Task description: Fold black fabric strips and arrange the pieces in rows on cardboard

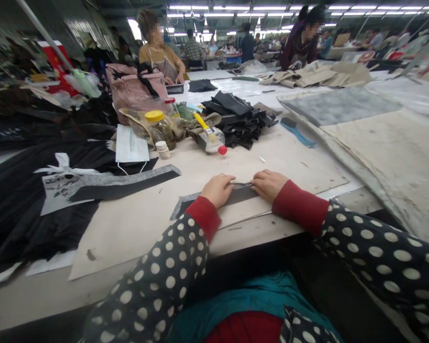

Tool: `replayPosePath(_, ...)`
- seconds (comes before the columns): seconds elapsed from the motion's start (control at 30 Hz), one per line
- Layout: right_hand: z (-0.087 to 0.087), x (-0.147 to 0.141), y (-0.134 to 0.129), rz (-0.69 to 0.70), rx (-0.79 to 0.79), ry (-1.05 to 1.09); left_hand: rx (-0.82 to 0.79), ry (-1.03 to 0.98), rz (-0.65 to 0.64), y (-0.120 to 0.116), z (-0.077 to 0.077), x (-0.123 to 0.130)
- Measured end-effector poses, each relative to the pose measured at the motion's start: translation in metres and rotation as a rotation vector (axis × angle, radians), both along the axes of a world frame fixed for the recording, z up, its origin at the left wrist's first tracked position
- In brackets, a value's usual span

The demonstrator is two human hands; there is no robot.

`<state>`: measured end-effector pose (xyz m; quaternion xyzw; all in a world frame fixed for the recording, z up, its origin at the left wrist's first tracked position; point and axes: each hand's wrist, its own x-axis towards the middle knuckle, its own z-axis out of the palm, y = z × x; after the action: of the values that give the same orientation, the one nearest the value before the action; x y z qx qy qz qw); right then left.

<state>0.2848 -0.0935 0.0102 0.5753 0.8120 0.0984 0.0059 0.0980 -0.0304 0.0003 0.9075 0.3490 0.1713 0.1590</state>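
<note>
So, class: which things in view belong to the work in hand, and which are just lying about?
Belongs, it seems:
- dark strip, touched by left hand and right hand
- perhaps the similar strip at left

Probably just lying about:
- face mask
- yellow-lidded jar
- pink bag

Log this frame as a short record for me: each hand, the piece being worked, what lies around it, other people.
Left hand: fingertips at the far edge of the dark strip
Right hand: fingertips at the same edge, farther right
Grip: pinching or pressing, cannot tell
Brush: yellow handle, lying across a clear bottle with red cap
Jar: yellow lid, behind a small white bottle
Co-workers: several, farther back
</note>
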Motion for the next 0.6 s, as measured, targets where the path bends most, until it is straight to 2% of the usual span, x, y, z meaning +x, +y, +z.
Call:
replayPosePath(0.17,-0.005,0.007,0.007,-0.057,0.014,0.084,-0.026,-0.063,0.033,0.004,-0.004,0.003)
replayPosePath(0.4,-0.012,-0.007,0.018,-0.016,-0.078,0.332,-0.021,-0.068,0.083,0.0,-0.007,0.006)
replayPosePath(0.6,-0.007,-0.01,0.015,-0.002,-0.112,0.263,0.008,-0.038,0.071,-0.001,-0.006,0.006)
